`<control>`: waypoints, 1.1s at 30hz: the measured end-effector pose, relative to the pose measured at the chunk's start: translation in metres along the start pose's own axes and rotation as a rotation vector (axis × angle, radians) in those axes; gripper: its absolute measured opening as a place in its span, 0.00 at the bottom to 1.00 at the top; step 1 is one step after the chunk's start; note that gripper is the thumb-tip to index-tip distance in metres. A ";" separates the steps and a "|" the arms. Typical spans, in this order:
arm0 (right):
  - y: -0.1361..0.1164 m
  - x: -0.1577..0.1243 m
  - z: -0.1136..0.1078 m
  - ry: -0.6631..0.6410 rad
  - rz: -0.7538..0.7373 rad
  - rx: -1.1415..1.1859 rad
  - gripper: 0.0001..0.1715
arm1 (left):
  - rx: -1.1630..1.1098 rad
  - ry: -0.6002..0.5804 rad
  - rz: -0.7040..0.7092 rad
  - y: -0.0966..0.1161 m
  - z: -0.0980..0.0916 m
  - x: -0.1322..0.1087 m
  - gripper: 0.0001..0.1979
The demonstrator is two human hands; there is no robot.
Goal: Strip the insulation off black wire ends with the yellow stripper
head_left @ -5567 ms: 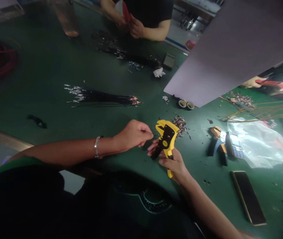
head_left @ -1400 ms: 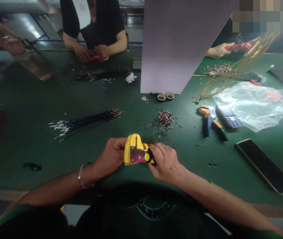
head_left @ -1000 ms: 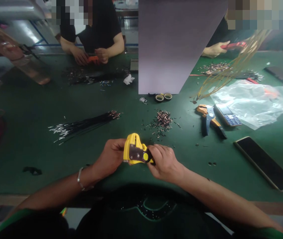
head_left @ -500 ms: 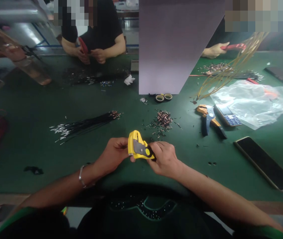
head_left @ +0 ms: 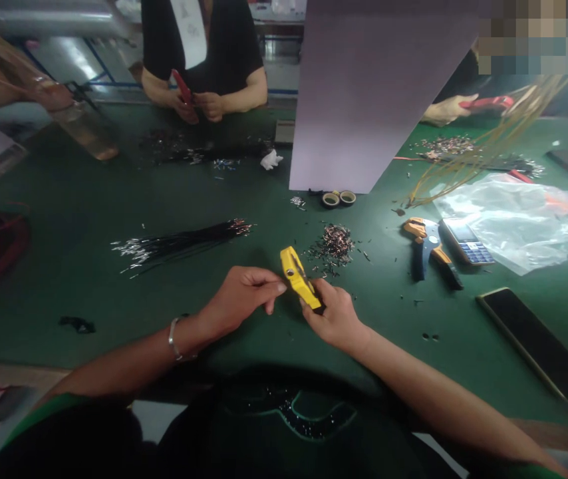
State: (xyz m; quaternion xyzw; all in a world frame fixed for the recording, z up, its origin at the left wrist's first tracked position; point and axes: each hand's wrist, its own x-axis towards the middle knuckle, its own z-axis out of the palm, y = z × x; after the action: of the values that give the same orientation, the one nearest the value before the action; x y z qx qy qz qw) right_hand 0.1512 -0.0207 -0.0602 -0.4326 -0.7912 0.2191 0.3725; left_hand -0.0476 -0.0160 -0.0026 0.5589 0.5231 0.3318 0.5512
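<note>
My right hand point(head_left: 332, 314) is shut on a yellow self-adjusting wire stripper point(head_left: 296, 278), which shows edge-on and tilts up and to the left. My left hand point(head_left: 243, 297) is apart from the stripper, just left of it. Its fingers are curled, and nothing shows in them. A loose pile of short cut wire pieces with copper ends point(head_left: 336, 243) lies just beyond the stripper. Farther left lies a bundle of black wires with bare metal ends point(head_left: 179, 241).
To the right lie a blue-and-orange wire stripper point(head_left: 426, 245), a keypad phone point(head_left: 466, 241), a smartphone point(head_left: 538, 344) and a plastic bag point(head_left: 518, 226). A pale upright board point(head_left: 374, 93) stands beyond tape rolls point(head_left: 338, 197). A co-worker's hands point(head_left: 189, 100) hold a red-handled tool.
My left hand has let go of the stripper and moved left. The stripper has turned from showing its side to edge-on in my right hand. The view has shifted slightly.
</note>
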 end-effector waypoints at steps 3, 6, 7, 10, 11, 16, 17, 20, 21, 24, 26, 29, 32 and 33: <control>0.000 0.003 -0.005 -0.053 0.233 0.237 0.06 | -0.013 0.014 0.005 0.000 -0.003 0.003 0.09; -0.001 0.008 -0.016 -0.155 0.391 0.526 0.10 | -0.071 0.010 0.011 -0.001 -0.007 0.007 0.09; -0.001 0.010 -0.020 -0.207 0.416 0.609 0.12 | -0.097 0.012 0.010 -0.001 -0.009 0.008 0.08; -0.001 0.013 -0.031 -0.362 0.447 0.769 0.15 | -0.175 0.021 -0.001 0.000 -0.014 0.011 0.08; -0.001 0.013 -0.033 -0.394 0.455 0.811 0.16 | -0.193 0.015 -0.003 0.001 -0.016 0.011 0.08; 0.005 0.012 -0.034 -0.479 0.484 0.962 0.20 | -0.244 -0.058 -0.033 0.004 -0.026 0.015 0.08; 0.006 0.011 -0.034 -0.496 0.484 0.971 0.20 | -0.254 -0.068 -0.042 0.005 -0.028 0.015 0.08; 0.006 0.010 -0.032 -0.558 0.473 0.993 0.21 | -0.279 -0.068 -0.055 0.006 -0.029 0.016 0.09; 0.005 0.010 -0.032 -0.578 0.470 0.999 0.22 | -0.288 -0.065 -0.055 0.005 -0.028 0.016 0.08; 0.001 0.009 -0.031 -0.604 0.472 1.010 0.21 | -0.326 -0.067 -0.058 0.004 -0.024 0.016 0.07; -0.001 0.008 -0.031 -0.614 0.483 1.008 0.21 | -0.347 -0.078 -0.062 0.003 -0.022 0.015 0.05; -0.001 0.007 -0.031 -0.620 0.490 1.001 0.22 | -0.346 -0.088 -0.068 0.004 -0.019 0.013 0.05; 0.000 0.006 -0.030 -0.617 0.486 1.007 0.22 | -0.335 -0.091 -0.071 0.006 -0.018 0.012 0.05; 0.000 0.006 -0.029 -0.615 0.485 1.016 0.22 | -0.337 -0.090 -0.071 0.007 -0.018 0.012 0.05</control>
State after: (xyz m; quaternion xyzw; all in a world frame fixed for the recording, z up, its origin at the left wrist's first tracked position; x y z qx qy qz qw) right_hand 0.1721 -0.0146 -0.0397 -0.2864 -0.5392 0.7588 0.2269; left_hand -0.0604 0.0008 0.0044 0.4540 0.4544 0.3696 0.6714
